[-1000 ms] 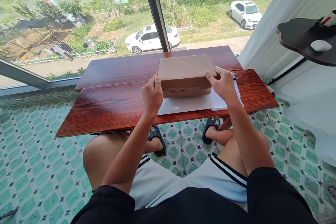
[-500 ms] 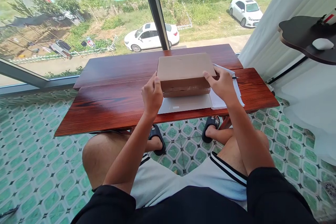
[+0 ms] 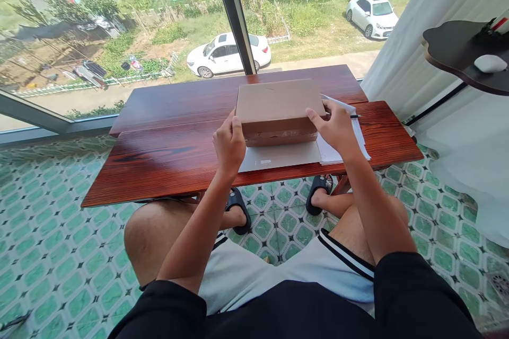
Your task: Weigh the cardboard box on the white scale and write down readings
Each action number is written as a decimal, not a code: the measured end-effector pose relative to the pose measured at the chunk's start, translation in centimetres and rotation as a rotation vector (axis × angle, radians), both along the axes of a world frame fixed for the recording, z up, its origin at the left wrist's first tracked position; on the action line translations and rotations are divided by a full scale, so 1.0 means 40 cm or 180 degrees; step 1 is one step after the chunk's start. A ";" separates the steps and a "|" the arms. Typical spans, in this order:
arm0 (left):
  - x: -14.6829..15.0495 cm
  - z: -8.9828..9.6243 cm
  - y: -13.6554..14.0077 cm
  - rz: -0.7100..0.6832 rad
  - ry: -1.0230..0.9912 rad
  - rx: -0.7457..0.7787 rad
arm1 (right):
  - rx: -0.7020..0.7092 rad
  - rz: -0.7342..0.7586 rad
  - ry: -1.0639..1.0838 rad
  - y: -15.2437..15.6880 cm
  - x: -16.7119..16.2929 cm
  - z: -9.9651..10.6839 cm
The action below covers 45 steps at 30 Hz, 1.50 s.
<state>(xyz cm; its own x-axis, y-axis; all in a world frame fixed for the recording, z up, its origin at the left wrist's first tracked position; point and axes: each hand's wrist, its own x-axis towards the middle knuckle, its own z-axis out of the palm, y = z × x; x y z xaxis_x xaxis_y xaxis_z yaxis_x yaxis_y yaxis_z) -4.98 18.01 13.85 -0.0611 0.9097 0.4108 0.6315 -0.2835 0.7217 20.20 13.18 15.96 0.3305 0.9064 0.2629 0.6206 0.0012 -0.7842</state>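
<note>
A closed brown cardboard box (image 3: pixel 281 103) is held between my two hands above the near half of the wooden table. My left hand (image 3: pixel 230 140) grips its left end, thumb at the front corner. At the right end, my right hand (image 3: pixel 334 124) has its thumb on the top front edge, with the fingers round the side. A strip of clear tape runs along the front face. Beneath the box lies a flat grey-white sheet or folder (image 3: pixel 280 156), and some white papers (image 3: pixel 338 153) lie to its right, partly covered by my right hand. Whether the box touches them is hidden.
The reddish-brown table (image 3: pixel 159 153) stands against large windows with a dark frame post (image 3: pixel 234 16). A pen (image 3: pixel 355 116) lies by the papers. On the right are a white curtain (image 3: pixel 413 26) and a small dark stand (image 3: pixel 449 47) holding a white mouse (image 3: pixel 490 64).
Both hands keep the same grip on the cardboard box. The view has shifted very slightly; otherwise nothing has visibly moved.
</note>
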 end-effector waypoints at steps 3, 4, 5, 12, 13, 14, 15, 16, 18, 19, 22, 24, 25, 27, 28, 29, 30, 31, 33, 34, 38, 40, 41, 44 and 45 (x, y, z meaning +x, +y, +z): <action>-0.003 -0.007 0.003 -0.0029 -0.0060 -0.0025 | -0.0010 -0.0009 -0.0014 0.000 0.000 0.000; -0.003 -0.009 0.004 -0.0036 -0.0082 -0.0035 | -0.0016 -0.0009 -0.0016 0.000 0.000 0.000; -0.004 -0.012 0.004 -0.0038 -0.0100 -0.0041 | -0.0021 -0.0006 -0.0014 0.000 0.000 -0.001; -0.007 -0.025 0.007 -0.0066 -0.0155 -0.0011 | 0.0016 -0.0011 0.0074 0.003 0.002 -0.008; -0.008 -0.027 0.008 -0.0071 -0.0164 -0.0007 | 0.0027 -0.0003 0.0083 0.003 0.003 -0.009; -0.008 -0.028 0.008 -0.0071 -0.0172 -0.0011 | 0.0034 0.0004 0.0089 0.004 0.004 -0.010; -0.008 -0.029 0.008 -0.0067 -0.0179 -0.0021 | 0.0038 0.0009 0.0092 0.004 0.004 -0.011; -0.009 -0.030 0.007 -0.0061 -0.0184 -0.0031 | 0.0041 0.0012 0.0092 0.004 0.005 -0.012; -0.009 -0.029 0.006 -0.0053 -0.0180 -0.0039 | 0.0041 0.0012 0.0093 0.005 0.005 -0.013; -0.008 -0.028 0.006 -0.0050 -0.0168 -0.0034 | 0.0039 0.0012 0.0094 0.005 0.006 -0.013; -0.007 -0.022 0.003 -0.0052 -0.0117 -0.0017 | 0.0033 0.0014 0.0091 0.005 0.005 -0.011; -0.006 -0.020 0.002 -0.0055 -0.0098 -0.0023 | 0.0037 0.0012 0.0087 0.005 0.005 -0.010; -0.006 -0.019 0.002 -0.0054 -0.0090 -0.0029 | 0.0037 0.0011 0.0087 0.005 0.005 -0.009; -0.006 -0.019 0.001 -0.0051 -0.0074 -0.0030 | 0.0028 0.0003 0.0089 0.006 0.006 -0.009; -0.006 -0.019 0.001 -0.0057 -0.0069 -0.0022 | 0.0021 0.0002 0.0089 0.007 0.007 -0.009; -0.006 -0.019 0.001 -0.0071 -0.0069 -0.0008 | 0.0009 0.0007 0.0091 0.008 0.008 -0.009; -0.006 -0.017 0.000 -0.0089 -0.0070 0.0004 | -0.0011 0.0016 0.0095 0.008 0.010 -0.009; -0.007 -0.014 0.000 -0.0103 -0.0062 0.0009 | -0.0039 0.0032 0.0101 0.009 0.012 -0.010; -0.009 -0.005 -0.001 -0.0112 -0.0005 0.0002 | -0.0099 0.0094 0.0109 0.011 0.017 -0.009; -0.010 0.001 -0.002 -0.0109 0.0032 -0.0005 | -0.0123 0.0120 0.0111 0.011 0.020 -0.008; -0.019 0.020 0.001 -0.0126 0.0126 -0.0080 | -0.0140 0.0195 0.0109 0.011 0.025 -0.002; -0.025 0.024 0.005 -0.0139 0.0147 -0.0119 | -0.0150 0.0248 0.0114 0.010 0.025 0.003; -0.027 0.027 0.007 -0.0137 0.0142 -0.0119 | -0.0162 0.0264 0.0116 0.008 0.026 0.004; -0.034 0.039 0.009 -0.0091 0.0131 -0.0043 | -0.0247 0.0226 0.0084 0.007 0.030 0.004; -0.036 0.046 0.008 -0.0073 0.0135 0.0017 | -0.0264 0.0171 0.0023 0.007 0.031 0.003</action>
<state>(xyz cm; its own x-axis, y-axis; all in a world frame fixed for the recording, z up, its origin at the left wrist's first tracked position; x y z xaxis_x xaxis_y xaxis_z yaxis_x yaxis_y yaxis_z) -6.44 18.33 15.68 -0.0225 0.9084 0.4176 0.6547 -0.3022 0.6928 21.44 13.47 16.10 0.2824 0.9415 0.1842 0.6158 -0.0306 -0.7873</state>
